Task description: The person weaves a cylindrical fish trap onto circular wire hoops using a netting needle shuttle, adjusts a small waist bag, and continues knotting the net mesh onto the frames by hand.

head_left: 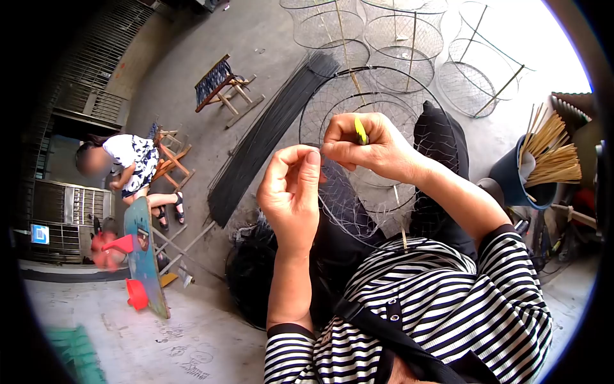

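My left hand (295,185) is raised at the centre, thumb and index finger pinched together; what lies between them is too small to name. Close to its fingertips is my right hand (371,144), its fingers curled round a small yellow-green tool (361,130). Below and behind both hands, a round net cage (384,192) with dark hoops and thin mesh rests on my lap, between my dark-clad legs. Any thread between the two hands is too fine to make out.
A bundle of black rods (272,137) lies on the floor ahead. More net cages (409,51) stand beyond. At right is a blue bucket (511,169) of sticks. Left are a folding stool (220,86), a seated person (134,160) and a small table (144,256).
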A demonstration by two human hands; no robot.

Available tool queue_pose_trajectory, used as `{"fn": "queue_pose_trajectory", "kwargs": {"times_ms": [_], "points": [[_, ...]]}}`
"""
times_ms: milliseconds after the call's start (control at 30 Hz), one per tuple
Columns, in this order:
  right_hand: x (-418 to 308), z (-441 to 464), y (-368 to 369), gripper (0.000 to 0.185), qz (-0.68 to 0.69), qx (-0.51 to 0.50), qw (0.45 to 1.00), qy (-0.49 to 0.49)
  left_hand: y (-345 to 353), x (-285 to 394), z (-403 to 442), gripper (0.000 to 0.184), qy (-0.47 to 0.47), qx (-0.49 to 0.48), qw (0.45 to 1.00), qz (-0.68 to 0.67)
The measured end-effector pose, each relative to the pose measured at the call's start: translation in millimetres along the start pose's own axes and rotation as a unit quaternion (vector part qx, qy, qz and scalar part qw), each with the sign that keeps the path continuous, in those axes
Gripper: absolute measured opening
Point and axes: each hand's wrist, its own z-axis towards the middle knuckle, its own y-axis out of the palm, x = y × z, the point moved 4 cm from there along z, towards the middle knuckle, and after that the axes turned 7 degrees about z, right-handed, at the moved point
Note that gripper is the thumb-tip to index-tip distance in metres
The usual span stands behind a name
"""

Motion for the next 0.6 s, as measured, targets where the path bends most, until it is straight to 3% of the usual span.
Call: {"fn": "queue_pose_trajectory", "kwargs": {"times_ms": [200,300,367,467,500,600], "points": [[0,4,1,0.019,0.003,-0.002,1.0,-0.015,-10,8,7,0.017,0.003,0.014,1.0,-0.004],[-6,3,-1,0.016,-0.036,-0.004,0.999,-0.036,-14,8,8,0.017,-0.021,0.003,0.996,-0.087],[-8,3,-5,0.014,-0.065,-0.015,0.996,-0.062,-17,6,10,0.02,-0.033,-0.078,0.978,-0.19],[-21,-3,-19,0.012,-0.173,0.008,0.971,-0.165,-16,6,7,0.02,-0.125,-0.146,0.874,-0.446],[-31,-4,-27,0.018,-0.232,0.024,0.949,-0.21,-24,10,10,0.016,-0.1,-0.157,0.868,-0.46],[-34,-19,-59,0.038,-0.287,-0.085,0.945,-0.132,-53,14,13,0.019,-0.01,-0.082,0.912,-0.401]]}}
